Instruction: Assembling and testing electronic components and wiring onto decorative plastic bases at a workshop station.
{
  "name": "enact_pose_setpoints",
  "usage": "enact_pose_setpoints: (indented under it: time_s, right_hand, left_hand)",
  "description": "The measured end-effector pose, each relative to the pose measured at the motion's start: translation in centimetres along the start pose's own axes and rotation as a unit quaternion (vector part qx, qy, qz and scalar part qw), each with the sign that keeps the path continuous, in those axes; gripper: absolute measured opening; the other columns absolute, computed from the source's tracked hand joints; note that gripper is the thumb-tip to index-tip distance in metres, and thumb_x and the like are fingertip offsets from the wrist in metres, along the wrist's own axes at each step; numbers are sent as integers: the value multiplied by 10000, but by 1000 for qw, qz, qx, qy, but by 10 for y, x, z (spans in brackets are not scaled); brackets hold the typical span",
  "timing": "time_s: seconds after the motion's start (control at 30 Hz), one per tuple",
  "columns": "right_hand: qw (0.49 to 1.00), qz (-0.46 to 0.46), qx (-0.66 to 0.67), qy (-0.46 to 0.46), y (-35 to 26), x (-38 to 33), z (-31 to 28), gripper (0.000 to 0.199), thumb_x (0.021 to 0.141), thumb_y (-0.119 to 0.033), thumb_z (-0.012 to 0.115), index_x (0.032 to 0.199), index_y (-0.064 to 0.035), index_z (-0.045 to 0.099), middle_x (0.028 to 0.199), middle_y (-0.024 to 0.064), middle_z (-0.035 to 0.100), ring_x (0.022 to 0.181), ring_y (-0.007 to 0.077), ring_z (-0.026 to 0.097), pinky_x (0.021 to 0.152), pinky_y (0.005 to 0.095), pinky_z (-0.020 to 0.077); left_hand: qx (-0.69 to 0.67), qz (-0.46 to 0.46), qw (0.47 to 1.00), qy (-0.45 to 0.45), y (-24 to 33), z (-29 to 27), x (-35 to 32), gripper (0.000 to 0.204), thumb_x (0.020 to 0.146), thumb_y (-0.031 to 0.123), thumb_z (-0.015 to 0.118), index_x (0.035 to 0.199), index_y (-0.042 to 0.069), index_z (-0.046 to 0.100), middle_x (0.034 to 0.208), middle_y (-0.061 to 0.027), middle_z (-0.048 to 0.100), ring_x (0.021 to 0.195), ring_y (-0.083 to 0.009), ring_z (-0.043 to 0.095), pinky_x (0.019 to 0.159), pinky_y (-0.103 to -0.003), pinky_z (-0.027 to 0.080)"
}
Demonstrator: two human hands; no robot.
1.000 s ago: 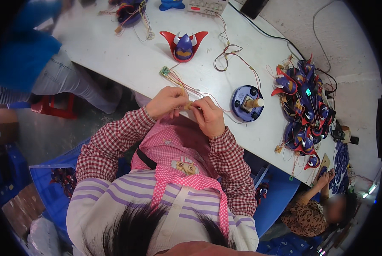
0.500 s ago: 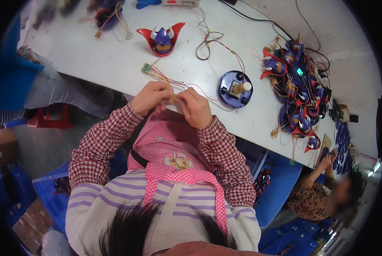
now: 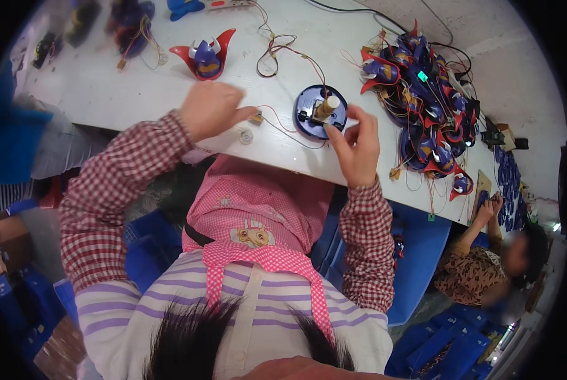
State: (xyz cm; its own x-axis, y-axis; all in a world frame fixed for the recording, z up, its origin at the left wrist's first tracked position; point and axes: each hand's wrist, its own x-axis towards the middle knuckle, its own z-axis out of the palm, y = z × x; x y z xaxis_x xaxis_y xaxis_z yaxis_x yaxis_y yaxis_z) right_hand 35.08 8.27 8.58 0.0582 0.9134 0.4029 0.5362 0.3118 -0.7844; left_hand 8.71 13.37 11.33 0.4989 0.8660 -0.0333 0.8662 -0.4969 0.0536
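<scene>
My left hand is over the table, slightly blurred, its thumb stretched apart from the other fingers and nothing visible between them. Close to the thumb tip lies a small tan connector with thin red and dark wires. A small pale round disc rests near the table edge. My right hand has its thumb and fingers at the right rim of a round blue base. An upright tan post with a white cap stands on this base. The base lies on the table; part of its rim is hidden by my fingers.
A purple horned toy head with red wings stands farther back. Many similar toys are heaped at right, wires trailing. A cable loops behind the base. Blue bins sit below the table; a co-worker is at far right.
My hands have parted from the connector they held together. My left hand moved left and up; my right hand went right to the round base. The view shifted, too.
</scene>
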Motion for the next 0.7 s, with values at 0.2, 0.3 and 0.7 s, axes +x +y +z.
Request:
enact_pose_setpoints:
  time_s: [0.2,0.3,0.7]
  right_hand:
    - [998,-59,-21,-33,25,30,22,249,790,-81,679,1011,-5,596,853,68,552,609,127,480,540,230,421]
    - [995,-28,-63,-75,39,32,25,251,771,-136,695,981,-34,603,889,85,569,650,202,548,572,282,460]
    - [979,-172,-103,47,11,41,22,128,761,-74,681,858,-28,612,776,72,569,614,192,526,545,272,439]
  left_hand:
    - [-194,105,953,206,62,73,68,948,604,503,775,1296,-20,394,1170,-182,472,1066,-329,450,934,-426,343]
    - [-191,77,959,194,75,94,81,1030,553,558,764,1297,-38,373,1199,-183,474,1102,-324,442,936,-446,314]
    - [-230,36,962,143,69,92,77,1033,533,566,758,1294,-20,379,1226,-176,468,1179,-326,408,972,-442,282]
